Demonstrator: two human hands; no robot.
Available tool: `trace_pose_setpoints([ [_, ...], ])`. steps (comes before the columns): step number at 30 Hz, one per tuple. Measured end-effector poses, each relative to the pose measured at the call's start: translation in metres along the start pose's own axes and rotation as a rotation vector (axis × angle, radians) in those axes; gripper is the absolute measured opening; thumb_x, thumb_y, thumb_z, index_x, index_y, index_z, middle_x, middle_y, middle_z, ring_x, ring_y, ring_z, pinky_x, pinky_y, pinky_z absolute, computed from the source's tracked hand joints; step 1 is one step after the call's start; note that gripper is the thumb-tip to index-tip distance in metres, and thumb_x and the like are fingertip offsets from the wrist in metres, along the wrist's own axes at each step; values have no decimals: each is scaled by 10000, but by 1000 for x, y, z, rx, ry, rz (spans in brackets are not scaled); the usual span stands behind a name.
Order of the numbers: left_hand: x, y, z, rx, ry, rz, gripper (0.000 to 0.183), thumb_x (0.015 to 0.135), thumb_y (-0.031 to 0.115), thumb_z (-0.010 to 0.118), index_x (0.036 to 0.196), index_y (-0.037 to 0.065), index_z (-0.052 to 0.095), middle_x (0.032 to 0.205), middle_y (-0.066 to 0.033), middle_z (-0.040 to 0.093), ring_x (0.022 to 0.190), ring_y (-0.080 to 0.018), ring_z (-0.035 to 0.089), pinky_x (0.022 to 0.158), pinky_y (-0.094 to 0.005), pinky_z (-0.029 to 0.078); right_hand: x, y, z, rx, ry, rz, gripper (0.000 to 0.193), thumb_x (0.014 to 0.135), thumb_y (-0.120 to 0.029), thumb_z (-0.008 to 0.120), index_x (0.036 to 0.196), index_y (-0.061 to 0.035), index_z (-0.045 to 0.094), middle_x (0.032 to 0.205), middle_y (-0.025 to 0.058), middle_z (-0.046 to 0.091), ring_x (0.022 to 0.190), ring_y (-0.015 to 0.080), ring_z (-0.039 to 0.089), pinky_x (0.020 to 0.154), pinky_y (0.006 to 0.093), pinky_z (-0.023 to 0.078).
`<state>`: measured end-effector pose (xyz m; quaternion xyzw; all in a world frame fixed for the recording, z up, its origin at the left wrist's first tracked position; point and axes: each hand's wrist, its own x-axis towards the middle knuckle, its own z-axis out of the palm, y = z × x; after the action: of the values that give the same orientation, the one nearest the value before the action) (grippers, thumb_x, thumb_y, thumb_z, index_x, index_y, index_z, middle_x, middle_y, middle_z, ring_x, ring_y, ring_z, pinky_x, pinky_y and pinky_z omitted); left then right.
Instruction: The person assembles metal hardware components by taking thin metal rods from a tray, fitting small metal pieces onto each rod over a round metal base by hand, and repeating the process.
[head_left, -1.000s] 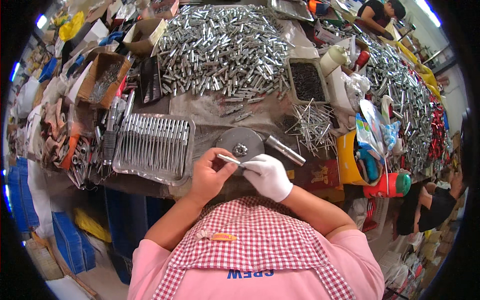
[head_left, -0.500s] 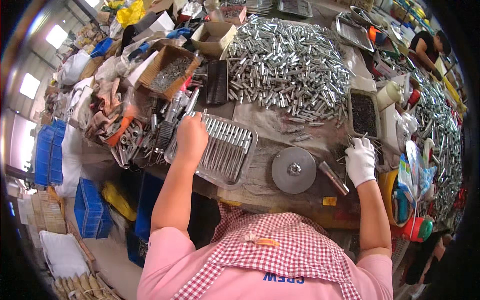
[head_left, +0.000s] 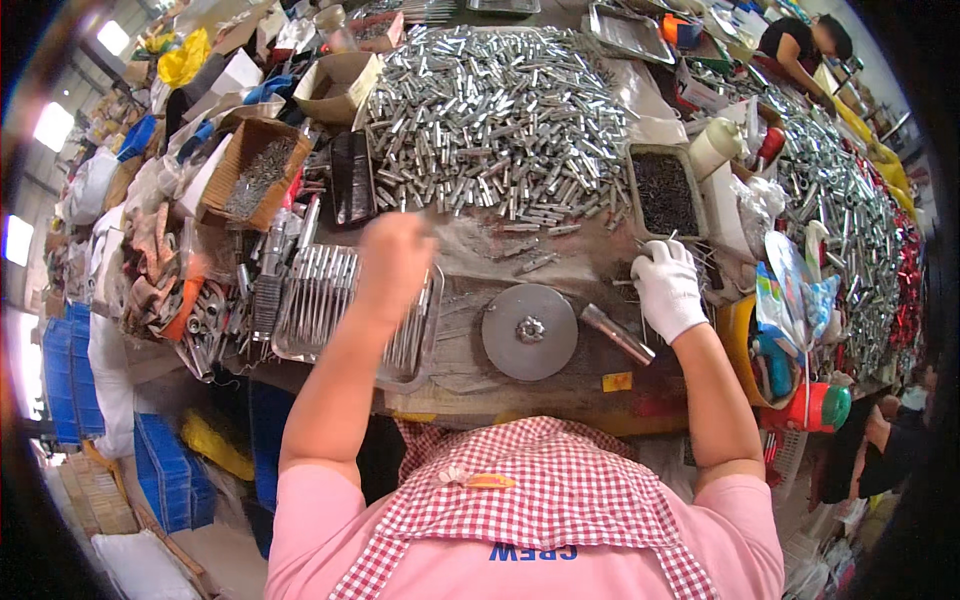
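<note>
My left hand, bare and smeared by motion, hovers over the right part of a metal tray. Its fingers cannot be made out, nor whether they hold anything. Rows of slim silver metal shafts lie side by side in that tray. In a white glove, my right hand has its fingers curled over thin metal rods, whose ends poke out around the fingertips. Between the hands lies a round grey disc with a hub at its centre. Beside it is a metal cylinder lying at a slant.
A broad heap of short silver metal pieces covers the bench's far middle. Behind my glove stands a box of small dark parts. Open cardboard boxes and tools crowd the left. A person works at the far right.
My left hand has gone from the tray's far left edge to above its right part. My right hand stays by the thin rods. The whole view has shifted, with the bench appearing further left.
</note>
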<state>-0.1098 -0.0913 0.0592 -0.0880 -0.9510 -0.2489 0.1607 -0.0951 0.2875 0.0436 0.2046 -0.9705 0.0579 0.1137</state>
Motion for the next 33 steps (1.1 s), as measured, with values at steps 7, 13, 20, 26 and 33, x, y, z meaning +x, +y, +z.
trace_pose_setpoints([
  [7,24,96,96,79,-457,176,220,809,57,620,1022,23,577,921,-208,668,925,-385,642,800,-471,531,-9,-27,-23,508,371,40,167,780,47,641,921,-30,593,990,161,622,958,371,594,863,426,481],
  [13,10,98,75,-64,-286,168,198,822,28,586,1011,-31,567,855,-211,667,837,-374,652,784,-439,545,-40,-53,-34,646,259,176,96,855,9,623,948,-13,615,882,169,627,821,353,636,749,371,516],
  [20,-47,101,33,-1275,-569,-485,152,871,14,671,1004,-11,602,911,-76,674,828,-156,691,748,-293,575,-45,-84,-34,731,148,146,121,799,-21,685,920,-19,684,859,144,667,796,311,662,711,357,523],
  [26,-84,102,31,-1375,-490,-461,119,940,72,666,1032,-3,651,871,-68,690,751,-126,672,688,-270,564,-44,-96,-39,790,93,101,82,802,-36,692,882,-54,692,801,137,653,730,316,662,652,365,518],
  [33,-96,101,21,-1127,-489,-272,201,966,154,657,1086,-5,629,885,-55,679,729,-107,647,676,-253,539,-47,-96,-47,776,-39,30,75,812,-60,684,887,-69,687,764,122,649,728,319,661,648,380,519],
])
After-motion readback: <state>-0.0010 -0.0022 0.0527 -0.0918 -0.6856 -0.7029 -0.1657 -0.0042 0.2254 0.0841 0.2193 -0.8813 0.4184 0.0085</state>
